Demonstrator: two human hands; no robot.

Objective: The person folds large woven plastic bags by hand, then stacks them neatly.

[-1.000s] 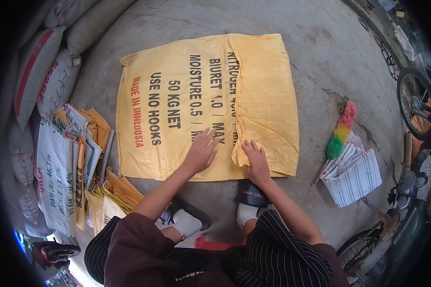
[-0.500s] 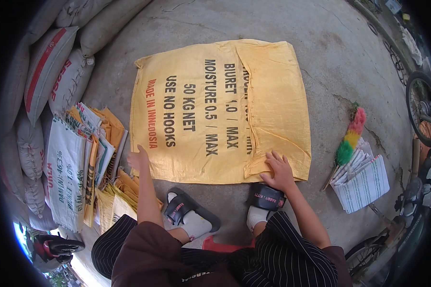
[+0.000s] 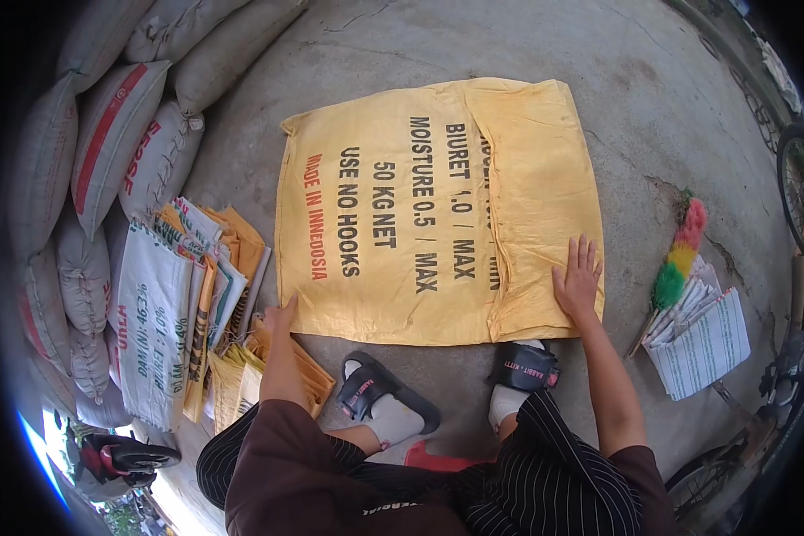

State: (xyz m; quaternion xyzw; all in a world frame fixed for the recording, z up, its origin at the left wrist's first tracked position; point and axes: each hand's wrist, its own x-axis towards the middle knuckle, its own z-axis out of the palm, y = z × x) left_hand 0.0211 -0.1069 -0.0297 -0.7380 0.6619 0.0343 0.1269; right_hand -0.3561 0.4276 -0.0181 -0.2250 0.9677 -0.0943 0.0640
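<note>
A yellow woven sack (image 3: pixel 375 308) with black and red print lies flat on the concrete floor in front of my feet, its right end folded over as a flap (image 3: pixel 545 170). My right hand (image 3: pixel 578 279) rests palm down on this flap, fingers stretched out. At the sack's near left corner, my left hand (image 3: pixel 280 315) has its fingers drawn together on the edge; part of them is hidden.
Folded sacks (image 3: pixel 152 322) stand bundled at the left, beside a stack of filled sacks (image 3: pixel 107 161). To the right lie a colourful duster (image 3: pixel 679 255) and folded white sacks (image 3: pixel 701 344). Bicycle parts (image 3: pixel 750 420) line the right side.
My right hand has slid right and up across the flap. My left hand has drawn its fingers in at the near left corner. The whole view has shifted slightly.
</note>
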